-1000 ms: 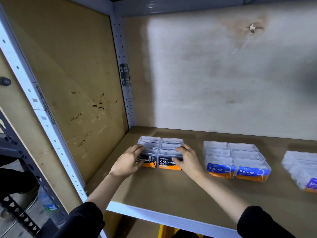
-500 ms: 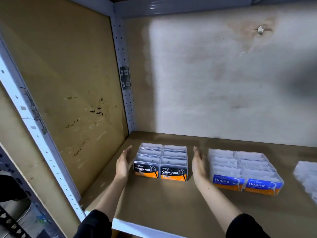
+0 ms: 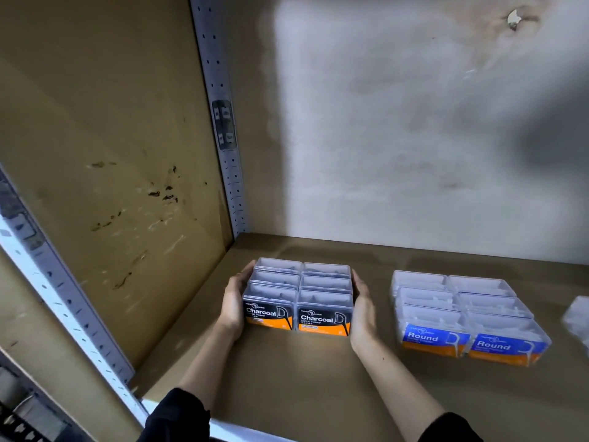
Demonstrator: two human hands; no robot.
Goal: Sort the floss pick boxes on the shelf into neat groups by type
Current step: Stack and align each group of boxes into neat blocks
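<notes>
Head view: left hand [image 3: 234, 306] and right hand [image 3: 363, 309] flat, fingers straight, pressing opposite sides of Charcoal boxes [image 3: 299, 298], two-by-three block on shelf [image 3: 287, 378]; Round boxes [image 3: 462, 317] apart.

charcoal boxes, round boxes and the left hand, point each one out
charcoal boxes [image 3: 322, 318]: head view, black label of the front right box
round boxes [image 3: 425, 335]: head view, blue label of the front left box
left hand [image 3: 233, 303]: head view, back of the hand, flat against the group's side

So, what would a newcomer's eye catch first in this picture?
The left hand and right hand press against opposite sides of the black Charcoal floss pick boxes, at the left end of the shelf. Right of them stand the blue Round floss pick boxes, untouched.
</notes>
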